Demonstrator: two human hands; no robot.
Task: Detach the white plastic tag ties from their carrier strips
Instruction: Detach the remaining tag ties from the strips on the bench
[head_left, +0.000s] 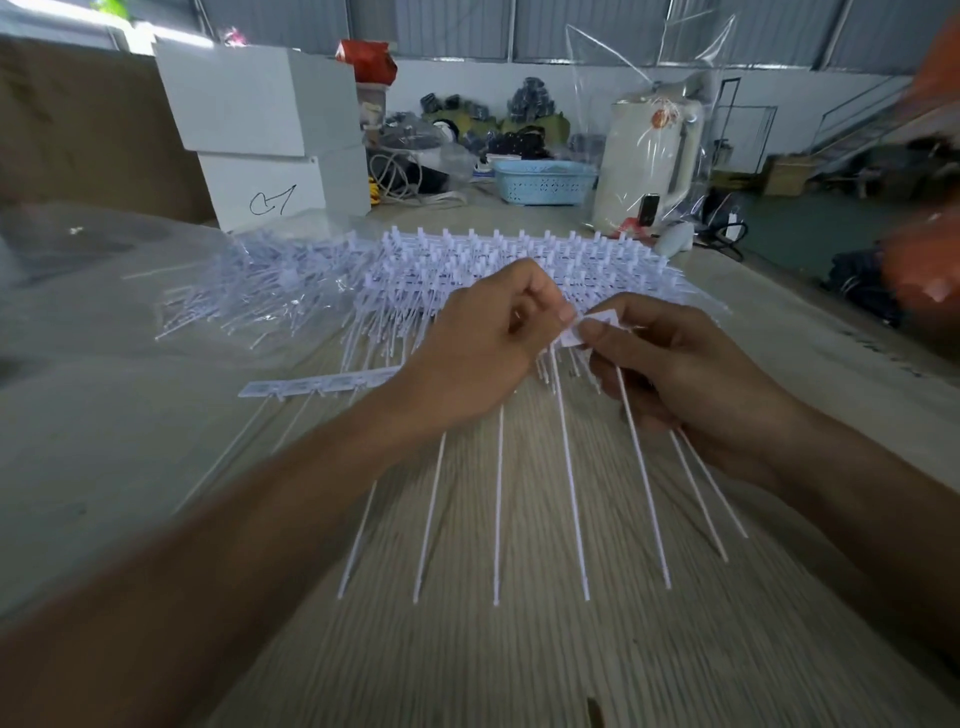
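**Thin ties, stiff strip: hold at the head, not the tail**

The left hand (483, 338) pinches the carrier strip (322, 385) held above the wooden table (519, 649), while the right hand (670, 364) pinches the flat head of one white tag tie (587, 325) and holds several loose tails. The ties look very light, springy and slick, and their long tails would likely bend rather than pull cleanly. The best hold is probably at the head, close to the joint, twisting it off. A stack of unworked strips (519, 260) lies just behind the hands.
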